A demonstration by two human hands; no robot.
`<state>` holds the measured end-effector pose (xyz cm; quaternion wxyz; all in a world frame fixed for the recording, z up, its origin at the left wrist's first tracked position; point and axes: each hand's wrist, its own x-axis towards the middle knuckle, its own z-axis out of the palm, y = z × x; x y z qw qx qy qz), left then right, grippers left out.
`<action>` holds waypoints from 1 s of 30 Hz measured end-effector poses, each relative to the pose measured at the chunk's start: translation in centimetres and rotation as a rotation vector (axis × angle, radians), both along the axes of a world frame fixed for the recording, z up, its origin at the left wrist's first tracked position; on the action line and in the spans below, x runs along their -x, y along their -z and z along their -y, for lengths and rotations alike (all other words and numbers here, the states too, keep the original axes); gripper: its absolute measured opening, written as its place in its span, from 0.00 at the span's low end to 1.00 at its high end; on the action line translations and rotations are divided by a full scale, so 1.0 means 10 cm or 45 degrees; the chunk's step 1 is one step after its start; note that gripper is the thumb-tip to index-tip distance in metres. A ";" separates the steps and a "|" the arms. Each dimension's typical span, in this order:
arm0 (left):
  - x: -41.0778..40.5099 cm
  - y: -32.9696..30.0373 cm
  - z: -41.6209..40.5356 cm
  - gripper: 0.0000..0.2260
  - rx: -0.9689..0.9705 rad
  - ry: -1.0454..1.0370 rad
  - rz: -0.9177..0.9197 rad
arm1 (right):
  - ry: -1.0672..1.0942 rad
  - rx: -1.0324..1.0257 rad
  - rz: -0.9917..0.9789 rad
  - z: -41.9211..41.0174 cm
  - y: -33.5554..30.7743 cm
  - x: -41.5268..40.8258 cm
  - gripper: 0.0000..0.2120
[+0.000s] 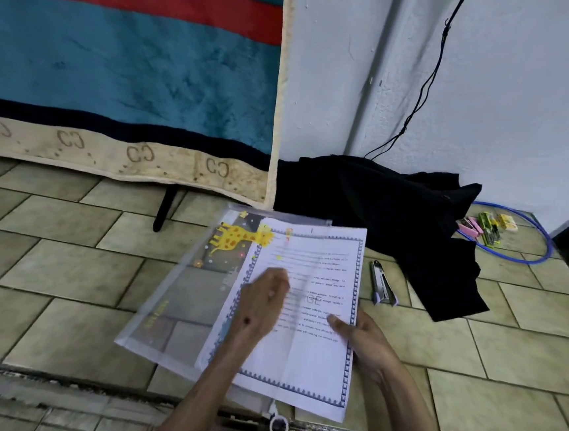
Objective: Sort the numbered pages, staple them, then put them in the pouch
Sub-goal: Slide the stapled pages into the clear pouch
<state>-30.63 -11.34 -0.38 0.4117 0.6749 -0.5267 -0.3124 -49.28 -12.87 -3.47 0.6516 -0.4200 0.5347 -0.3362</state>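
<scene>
A clear zip pouch (179, 295) with a yellow giraffe print lies on the tiled floor, its mouth toward the right. The white printed pages (312, 355) with a blue patterned border sit partly inside it, their right part sticking out. My left hand (261, 302), blurred, holds the pouch's upper flap over the pages with curled fingers. My right hand (358, 338) grips the pages' right edge, thumb on top. A silver stapler (383, 284) lies on the floor just right of the pages. A white ring pull (279, 427) hangs at the pouch's near edge.
A black cloth (397, 211) is heaped behind the stapler against the white wall. Small coloured staple boxes (487, 226) and a blue cable loop (545, 245) lie at the far right. A blue and red blanket (127, 64) hangs at the left.
</scene>
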 end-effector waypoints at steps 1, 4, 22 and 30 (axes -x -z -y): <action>-0.14 -0.02 0.06 0.10 0.016 -0.100 0.024 | 0.008 -0.064 0.056 0.01 -0.02 0.00 0.14; -0.76 0.03 0.27 0.13 -0.077 -0.500 0.319 | 0.115 -0.251 0.254 0.03 -0.08 -0.05 0.15; -1.28 -0.33 0.26 0.16 -0.290 -0.261 0.284 | -0.478 0.038 -0.593 0.66 -0.96 -0.09 0.05; -1.23 -0.82 0.42 0.13 0.261 -0.063 -0.276 | -0.740 0.863 -1.468 0.50 -2.42 -0.60 0.17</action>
